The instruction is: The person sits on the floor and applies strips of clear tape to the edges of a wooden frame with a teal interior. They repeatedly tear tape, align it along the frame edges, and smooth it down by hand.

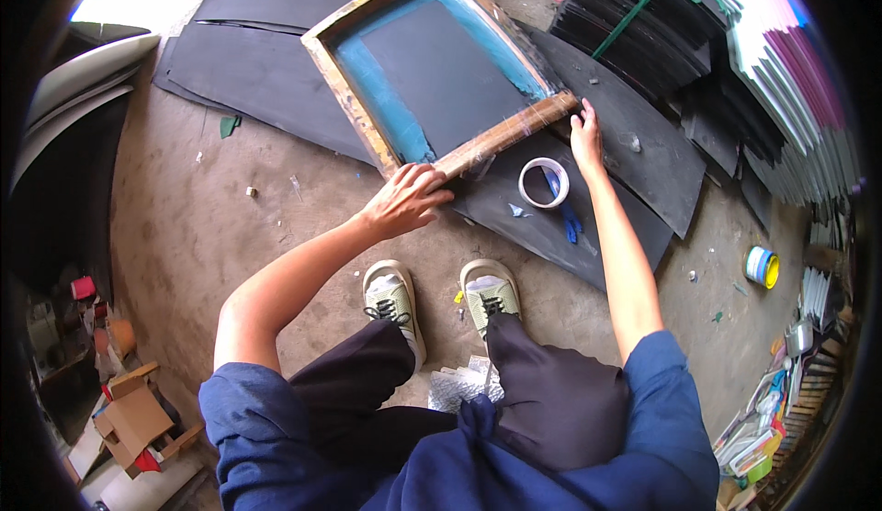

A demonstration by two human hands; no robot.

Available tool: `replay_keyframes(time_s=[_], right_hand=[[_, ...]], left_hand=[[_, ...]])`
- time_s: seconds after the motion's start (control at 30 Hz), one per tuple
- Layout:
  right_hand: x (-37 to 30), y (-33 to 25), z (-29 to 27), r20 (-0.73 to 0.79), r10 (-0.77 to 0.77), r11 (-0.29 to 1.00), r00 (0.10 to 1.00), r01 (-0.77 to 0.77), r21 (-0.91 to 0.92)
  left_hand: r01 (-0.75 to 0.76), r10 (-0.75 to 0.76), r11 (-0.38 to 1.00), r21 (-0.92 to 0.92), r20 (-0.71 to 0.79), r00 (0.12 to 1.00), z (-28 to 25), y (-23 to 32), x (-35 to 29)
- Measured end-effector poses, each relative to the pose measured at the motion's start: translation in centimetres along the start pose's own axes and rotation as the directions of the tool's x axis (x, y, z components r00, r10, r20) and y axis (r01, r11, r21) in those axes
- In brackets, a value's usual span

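Observation:
A wooden screen-printing frame (501, 136), its mesh bordered in blue around a dark rectangle, is in front of me over dark sheets. My left hand (407, 201) is closed over its near left corner, fingers bent across the wood. At the near right corner, my right hand (586, 139) pinches the frame's end between thumb and fingers. A roll of tape (544, 162) lies flat on a dark sheet, between my hands and just nearer than the frame. Beside and partly inside the roll is a blue tool (570, 223) whose kind I cannot make out.
Large dark sheets (276, 74) spread across the concrete floor (211, 208). Stacked dark sheets (634, 15) tied with green strapping stand at the far right. A yellow-and-blue can (762, 267) sits to the right. At the lower left is a cardboard box (136, 416); bubble wrap (459, 384) lies by my feet.

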State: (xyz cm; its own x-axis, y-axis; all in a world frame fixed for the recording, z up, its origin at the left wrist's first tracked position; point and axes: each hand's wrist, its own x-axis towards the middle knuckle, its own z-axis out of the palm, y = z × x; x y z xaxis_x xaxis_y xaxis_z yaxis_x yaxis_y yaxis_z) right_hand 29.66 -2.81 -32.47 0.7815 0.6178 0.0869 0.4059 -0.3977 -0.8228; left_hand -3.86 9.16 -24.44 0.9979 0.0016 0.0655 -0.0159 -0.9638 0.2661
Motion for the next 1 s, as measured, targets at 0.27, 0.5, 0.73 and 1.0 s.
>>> replay_keyframes(time_s=[0.27,0.5,0.73,1.0], right_hand=[[0.5,-1.5,1.1,0.086,0.113,0.993,0.990,-0.116,0.037],[-5.7,-4.5,2.1,0.273,-0.017,0.998,0.962,0.033,-0.053],[-1.6,-7.5,3.1,0.545,-0.302,0.891,0.782,0.435,-0.131],[0.4,-6.9,4.4,0.651,-0.219,0.876,0.727,0.440,-0.198]], left_hand=[[-0.070,0.065,0.997,0.036,0.121,0.991,0.4,-2.2,-4.4],[0.160,-0.168,0.985,0.061,0.180,0.969,-2.8,-4.6,-12.3],[0.515,-0.577,0.804,-0.296,-0.179,0.797,-1.5,-3.6,-10.0],[0.509,-0.623,0.760,-0.403,-0.231,0.747,0.2,-4.6,-6.9]])
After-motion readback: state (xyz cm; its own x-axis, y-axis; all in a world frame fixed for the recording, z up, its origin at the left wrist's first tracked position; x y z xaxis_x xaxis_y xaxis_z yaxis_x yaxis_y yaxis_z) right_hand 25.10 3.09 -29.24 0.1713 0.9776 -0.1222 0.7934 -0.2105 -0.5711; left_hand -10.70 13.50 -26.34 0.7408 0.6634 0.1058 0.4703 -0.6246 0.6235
